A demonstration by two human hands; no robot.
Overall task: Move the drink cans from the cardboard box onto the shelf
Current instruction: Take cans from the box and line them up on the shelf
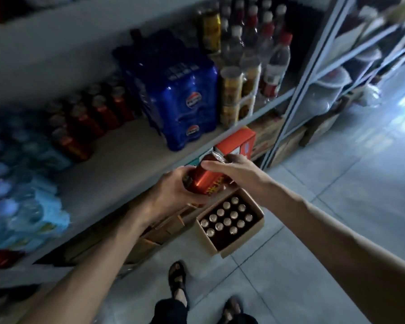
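Red can (206, 176) gripped by both hands over the shelf (117, 164) edge: left hand (173, 192) wrapped around its base, right hand (229, 169) pinching the top end. Can tilted, long axis 7 to 1 o'clock, top at 1. Red cans (87, 122) at 10, blue packs (180, 99) at 12, cardboard box (229, 224) of cans at 5 on the floor
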